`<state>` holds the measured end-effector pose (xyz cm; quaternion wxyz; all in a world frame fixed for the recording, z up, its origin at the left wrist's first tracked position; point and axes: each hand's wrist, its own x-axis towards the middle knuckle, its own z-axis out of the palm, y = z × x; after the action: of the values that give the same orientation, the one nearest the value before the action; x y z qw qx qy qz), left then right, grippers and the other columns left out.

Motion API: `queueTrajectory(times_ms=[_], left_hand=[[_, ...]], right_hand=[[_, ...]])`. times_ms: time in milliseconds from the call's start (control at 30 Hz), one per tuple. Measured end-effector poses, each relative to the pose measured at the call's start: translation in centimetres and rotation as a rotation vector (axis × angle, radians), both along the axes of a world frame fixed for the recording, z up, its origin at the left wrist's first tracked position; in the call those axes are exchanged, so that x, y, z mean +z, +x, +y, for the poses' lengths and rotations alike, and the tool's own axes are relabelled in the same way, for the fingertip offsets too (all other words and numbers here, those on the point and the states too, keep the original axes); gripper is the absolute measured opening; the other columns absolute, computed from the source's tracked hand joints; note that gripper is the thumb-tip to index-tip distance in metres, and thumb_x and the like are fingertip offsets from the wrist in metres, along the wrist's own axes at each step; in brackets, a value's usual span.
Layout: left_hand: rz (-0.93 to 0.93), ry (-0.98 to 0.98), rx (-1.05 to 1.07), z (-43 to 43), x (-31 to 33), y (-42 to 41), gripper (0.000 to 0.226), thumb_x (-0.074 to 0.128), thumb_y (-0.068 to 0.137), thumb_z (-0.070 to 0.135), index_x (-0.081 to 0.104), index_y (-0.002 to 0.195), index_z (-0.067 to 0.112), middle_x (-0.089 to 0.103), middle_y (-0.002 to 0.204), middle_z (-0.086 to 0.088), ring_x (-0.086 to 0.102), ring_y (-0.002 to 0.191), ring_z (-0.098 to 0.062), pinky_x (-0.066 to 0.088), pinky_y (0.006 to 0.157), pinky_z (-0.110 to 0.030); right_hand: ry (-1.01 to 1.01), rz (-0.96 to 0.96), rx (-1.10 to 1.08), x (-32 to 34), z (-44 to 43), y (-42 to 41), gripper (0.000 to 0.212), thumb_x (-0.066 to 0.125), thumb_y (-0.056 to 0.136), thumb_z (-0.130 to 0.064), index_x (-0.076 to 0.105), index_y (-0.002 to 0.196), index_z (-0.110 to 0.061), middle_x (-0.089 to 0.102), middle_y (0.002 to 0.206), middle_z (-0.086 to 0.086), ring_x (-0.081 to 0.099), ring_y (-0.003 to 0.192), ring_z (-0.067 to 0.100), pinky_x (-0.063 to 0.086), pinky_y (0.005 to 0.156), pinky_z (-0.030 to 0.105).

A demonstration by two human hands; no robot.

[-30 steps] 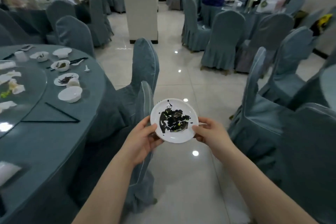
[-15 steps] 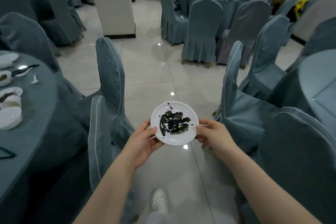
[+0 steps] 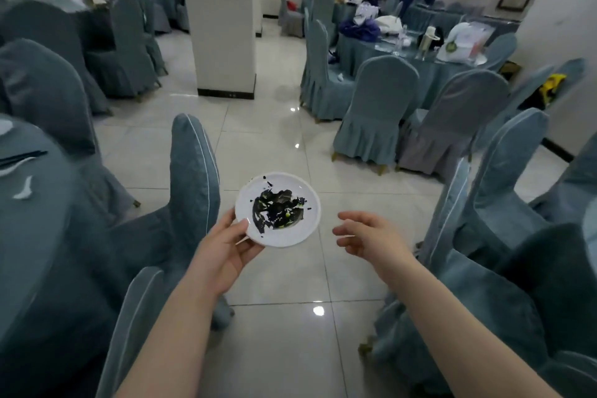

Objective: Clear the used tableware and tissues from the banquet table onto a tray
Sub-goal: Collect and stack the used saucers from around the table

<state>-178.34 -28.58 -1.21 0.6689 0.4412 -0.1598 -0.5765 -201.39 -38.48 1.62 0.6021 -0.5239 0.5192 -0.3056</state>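
Note:
A small white plate (image 3: 300, 229) with dark food scraps in its middle hovers over the tiled aisle. My left hand (image 3: 226, 250) grips its near left rim, thumb on top. My right hand (image 3: 368, 236) hangs a short way to the right of the plate, fingers loosely spread, touching nothing. The banquet table (image 3: 35, 229) with its blue-grey cloth fills the left edge; black chopsticks (image 3: 22, 157) and a white spoon (image 3: 24, 189) lie on it. No tray is in view.
Covered chairs flank the aisle: two on my left (image 3: 190, 178), several on my right (image 3: 504, 191). A white pillar (image 3: 223, 19) stands ahead. Another cluttered table (image 3: 410, 55) with chairs sits at the back right, and a person stands beyond it.
My right hand has let go of the plate and moved off to the right; the left hand alone holds it now. The view has turned away from the banquet table.

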Motion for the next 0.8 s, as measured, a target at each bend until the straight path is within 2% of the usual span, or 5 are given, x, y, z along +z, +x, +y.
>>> queueTrajectory(times_ms=[100, 300, 500, 667, 800], left_hand=[[0.009, -0.035, 0.099, -1.1, 0.8, 3.3, 0.030, 0.045, 0.096, 0.005, 0.062, 0.116, 0.020, 0.072, 0.100, -0.005, 0.071, 0.079, -0.016, 0.060, 0.066, -0.029], [0.048, -0.067, 0.355, -2.6, 1.3, 9.4, 0.029, 0.046, 0.094, 0.005, 0.062, 0.114, 0.019, 0.074, 0.101, -0.004, 0.072, 0.081, -0.016, 0.058, 0.059, -0.027], [0.039, -0.025, 0.687, -2.6, 1.9, 14.2, 0.026, 0.046, 0.095, 0.007, 0.060, 0.114, 0.018, 0.075, 0.091, -0.001, 0.072, 0.073, -0.013, 0.058, 0.058, -0.026], [0.026, -0.030, 0.921, -0.5, 1.7, 16.8, 0.024, 0.046, 0.095, 0.008, 0.060, 0.112, 0.017, 0.075, 0.090, -0.002, 0.072, 0.074, -0.013, 0.058, 0.059, -0.026], [0.018, -0.065, 1.058, 3.2, 1.8, 18.5, 0.030, 0.051, 0.091, 0.009, 0.060, 0.117, 0.018, 0.074, 0.097, -0.005, 0.072, 0.076, -0.017, 0.058, 0.060, -0.027]], right_hand=[[0.000, -0.011, 0.101, 0.9, -3.3, 3.5, 0.015, 0.056, 0.094, -0.013, 0.066, 0.105, -0.014, 0.074, 0.089, 0.007, 0.067, 0.070, 0.016, 0.054, 0.065, 0.025], [-0.023, -0.043, 0.346, 1.8, -9.9, 12.2, 0.017, 0.055, 0.094, -0.010, 0.067, 0.106, -0.012, 0.074, 0.092, 0.009, 0.067, 0.072, 0.019, 0.052, 0.068, 0.028], [0.007, 0.001, 0.723, 1.5, -14.6, 23.1, 0.018, 0.053, 0.095, -0.013, 0.067, 0.106, -0.016, 0.075, 0.091, 0.006, 0.069, 0.074, 0.018, 0.052, 0.068, 0.028], [-0.039, 0.052, 0.974, 0.7, -15.5, 31.9, 0.016, 0.054, 0.097, -0.019, 0.067, 0.106, -0.022, 0.076, 0.088, -0.003, 0.072, 0.076, 0.015, 0.054, 0.066, 0.025], [-0.022, 0.081, 1.161, -0.2, -12.5, 38.2, 0.016, 0.054, 0.097, -0.017, 0.066, 0.106, -0.021, 0.076, 0.086, -0.001, 0.071, 0.073, 0.015, 0.056, 0.067, 0.026]])
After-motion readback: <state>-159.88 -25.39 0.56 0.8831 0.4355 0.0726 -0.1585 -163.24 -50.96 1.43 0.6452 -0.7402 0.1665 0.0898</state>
